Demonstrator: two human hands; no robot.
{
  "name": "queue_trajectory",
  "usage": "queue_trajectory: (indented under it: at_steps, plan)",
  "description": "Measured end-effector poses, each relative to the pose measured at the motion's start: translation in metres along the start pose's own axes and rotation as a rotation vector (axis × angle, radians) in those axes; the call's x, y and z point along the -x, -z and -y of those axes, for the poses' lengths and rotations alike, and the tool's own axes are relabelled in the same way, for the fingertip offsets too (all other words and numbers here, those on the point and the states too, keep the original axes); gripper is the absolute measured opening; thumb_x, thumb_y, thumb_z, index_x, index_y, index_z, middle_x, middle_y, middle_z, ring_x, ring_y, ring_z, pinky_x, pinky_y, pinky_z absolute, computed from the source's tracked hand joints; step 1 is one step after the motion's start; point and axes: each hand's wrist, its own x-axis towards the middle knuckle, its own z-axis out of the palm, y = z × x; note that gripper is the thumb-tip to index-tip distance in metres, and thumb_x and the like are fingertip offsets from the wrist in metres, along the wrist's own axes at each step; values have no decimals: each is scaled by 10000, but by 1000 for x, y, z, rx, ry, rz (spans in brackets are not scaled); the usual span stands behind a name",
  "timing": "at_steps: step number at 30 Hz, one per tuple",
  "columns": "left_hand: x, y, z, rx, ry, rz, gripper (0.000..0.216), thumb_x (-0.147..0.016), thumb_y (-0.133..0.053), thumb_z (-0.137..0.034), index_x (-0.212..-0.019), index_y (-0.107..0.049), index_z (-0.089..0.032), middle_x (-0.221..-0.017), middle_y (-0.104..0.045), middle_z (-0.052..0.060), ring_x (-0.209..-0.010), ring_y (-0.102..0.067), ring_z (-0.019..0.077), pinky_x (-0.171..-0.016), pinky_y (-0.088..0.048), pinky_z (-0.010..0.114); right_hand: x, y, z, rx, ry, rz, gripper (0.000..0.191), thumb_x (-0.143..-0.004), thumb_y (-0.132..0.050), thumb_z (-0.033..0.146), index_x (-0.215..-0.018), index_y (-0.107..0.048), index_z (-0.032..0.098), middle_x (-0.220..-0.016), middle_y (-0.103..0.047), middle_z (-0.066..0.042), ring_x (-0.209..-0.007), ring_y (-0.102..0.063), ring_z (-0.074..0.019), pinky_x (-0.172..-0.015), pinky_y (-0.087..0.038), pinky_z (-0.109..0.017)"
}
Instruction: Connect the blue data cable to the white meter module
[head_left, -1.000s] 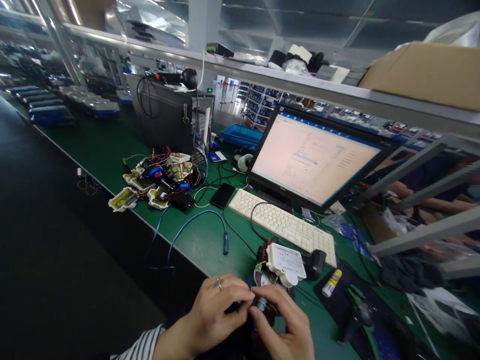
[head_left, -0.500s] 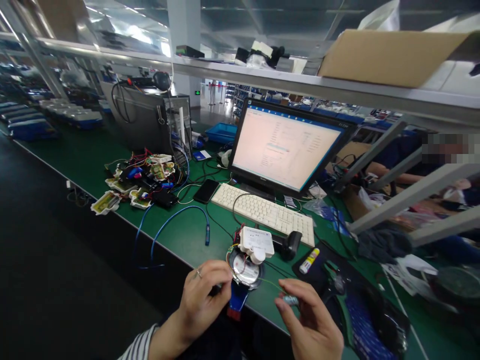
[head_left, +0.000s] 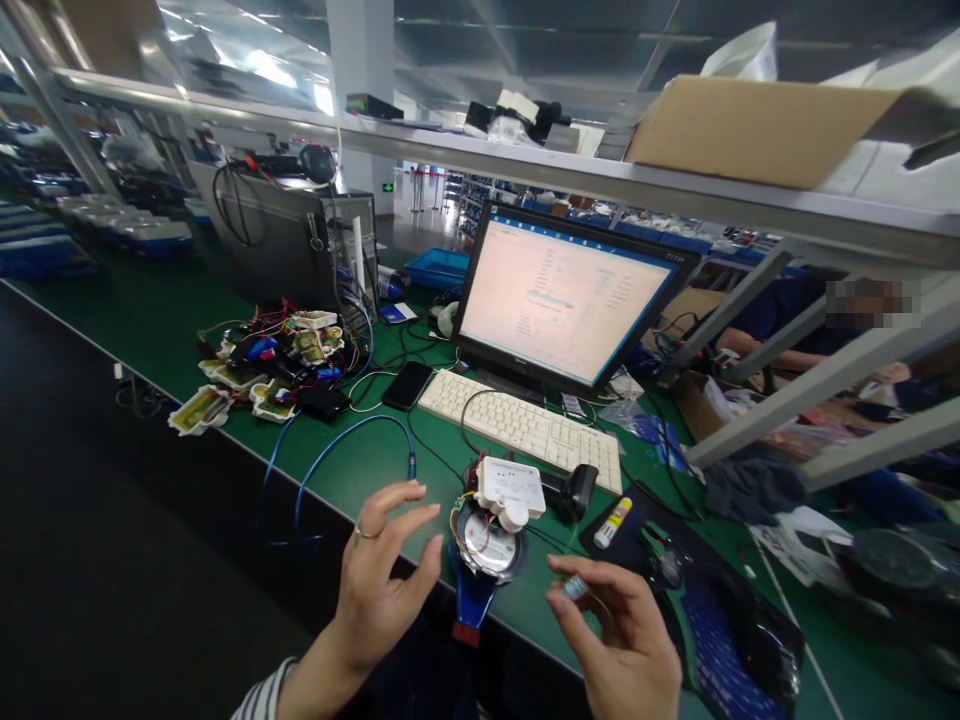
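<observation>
My left hand [head_left: 382, 580] hovers open at the bench's front edge, fingers spread, a ring on one finger, holding nothing. Just right of it lies a round meter unit [head_left: 487, 540] with a clear dial face, a blue base and a white module [head_left: 511, 488] tilted above it on coloured wires. My right hand [head_left: 622, 640] is closed in a pinch on a small silver-blue cylindrical part [head_left: 576, 587], from which a thin wire trails. Both hands are apart from the meter.
On the green bench [head_left: 375, 460] stand a lit monitor [head_left: 562, 300], white keyboard [head_left: 517, 425], black phone [head_left: 407, 385], barcode scanner [head_left: 574, 490], glue stick [head_left: 612, 522], blue cable [head_left: 337, 450] and a pile of wired boards [head_left: 262, 370]. Another person sits far right [head_left: 817, 330].
My left hand has let go of what it pinched near the meter and opened its fingers. My right hand stays pinched on the small part, slightly lower. The view shifted little.
</observation>
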Motion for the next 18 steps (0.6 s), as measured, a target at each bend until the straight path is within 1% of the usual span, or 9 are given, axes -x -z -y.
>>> queue_trajectory:
  at_steps: [2,5,7,9,11,13,15,18]
  plan:
    - [1,4,0,48,12,22,215,-864,-547,-111,-1065,-605,-157,-1154,-577,98,-1158,-540,178,-1013,-455,331,-3,-9,3,48,31,31,220,-785,-719,194,-960,-587,177,-887,-717,-78,-690,-685,-139,-568,-564,-179]
    - [1,8,0,206,-5,101,171,-891,-532,-185,-1028,-634,-185,-1035,-641,60,-1082,-580,166,-993,-471,329,-6,-24,9,80,69,94,226,-778,-728,208,-968,-611,171,-890,-717,-77,-684,-682,-139,-572,-561,-185]
    - [0,9,2,322,27,149,157,-897,-570,-252,-1024,-642,-197,-949,-672,36,-972,-621,143,-908,-507,284,-7,-35,13,45,58,160,225,-786,-719,202,-980,-608,179,-880,-719,-62,-704,-690,-141,-587,-562,-179]
    - [-2,10,5,435,97,176,197,-900,-589,-323,-1043,-643,-199,-891,-683,23,-866,-637,122,-795,-523,239,-9,-46,18,30,52,226,211,-797,-711,213,-980,-607,196,-853,-720,-33,-710,-694,-134,-590,-555,-161]
    - [-4,13,11,535,150,185,226,-891,-610,-351,-1048,-648,-194,-844,-682,23,-804,-636,117,-724,-519,222,-12,-57,23,68,89,279,202,-791,-722,238,-967,-625,216,-827,-718,3,-676,-683,-111,-589,-543,-141]
    - [-5,17,18,612,163,171,166,-867,-646,-289,-992,-665,-182,-787,-673,26,-750,-628,116,-698,-517,221,-15,-68,28,105,142,317,213,-772,-743,257,-959,-644,227,-834,-718,20,-686,-682,-100,-616,-542,-128]
    - [-5,23,25,655,181,151,78,-843,-655,-174,-918,-674,-170,-744,-665,23,-715,-624,113,-684,-518,220,-18,-77,31,109,165,334,216,-762,-752,263,-949,-648,229,-842,-718,26,-707,-684,-97,-644,-543,-122]
    - [-4,31,36,657,269,129,103,-806,-653,-79,-856,-677,-166,-732,-674,13,-705,-643,107,-668,-525,198,-21,-89,34,93,142,306,239,-761,-750,254,-975,-642,234,-839,-714,27,-709,-686,-100,-641,-545,-122]
